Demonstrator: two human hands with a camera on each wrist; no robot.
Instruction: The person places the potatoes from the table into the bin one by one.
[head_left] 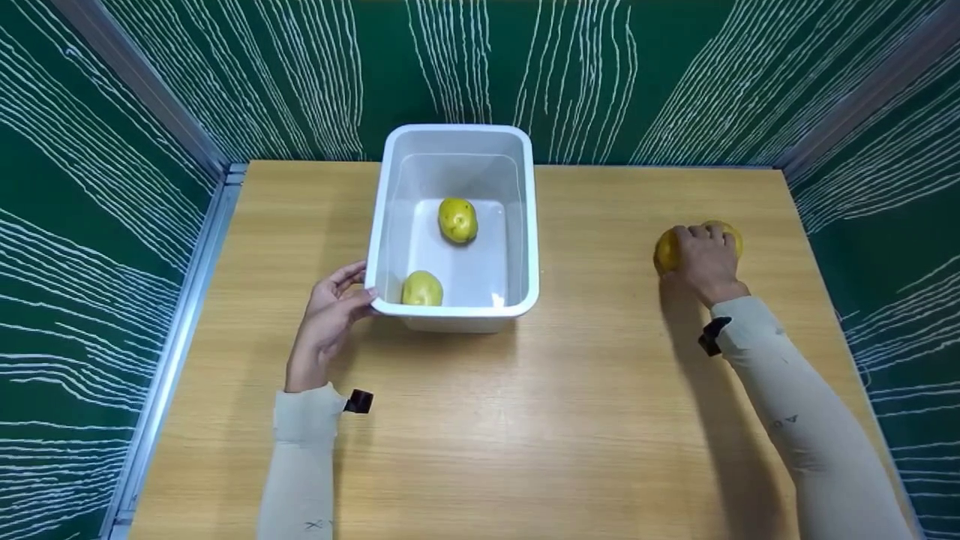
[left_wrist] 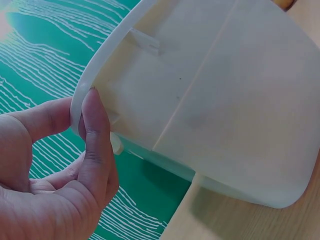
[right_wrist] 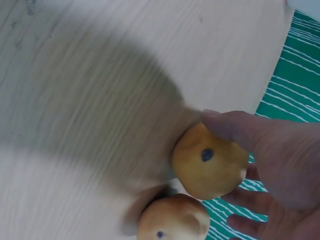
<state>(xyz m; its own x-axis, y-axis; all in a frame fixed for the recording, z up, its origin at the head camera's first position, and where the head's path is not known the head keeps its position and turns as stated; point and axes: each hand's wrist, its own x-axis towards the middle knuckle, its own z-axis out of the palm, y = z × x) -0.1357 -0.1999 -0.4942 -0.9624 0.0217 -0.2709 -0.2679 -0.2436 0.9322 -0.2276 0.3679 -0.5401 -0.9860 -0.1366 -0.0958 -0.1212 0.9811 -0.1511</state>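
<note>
A white plastic bin (head_left: 452,310) stands at the middle back of the table, its open top facing up. Inside it lie two yellow fruits, one near the middle (head_left: 457,220) and another yellow fruit (head_left: 422,289) by the near left corner. My left hand (head_left: 326,322) pinches the bin's rim at that corner between thumb and fingers, as the left wrist view confirms. Over at the right, my right hand (head_left: 709,262) grips a yellow fruit (right_wrist: 207,162) with thumb and fingers around its sides. Close beside it sits a second fruit (right_wrist: 173,220), dark-spotted at its end.
The wooden table (head_left: 480,420) ends at green walls with white wavy lines (head_left: 450,67) at the back and both sides. A metal frame rail (head_left: 176,337) runs along the left edge. Small black devices (head_left: 359,401) are fixed at both wrists.
</note>
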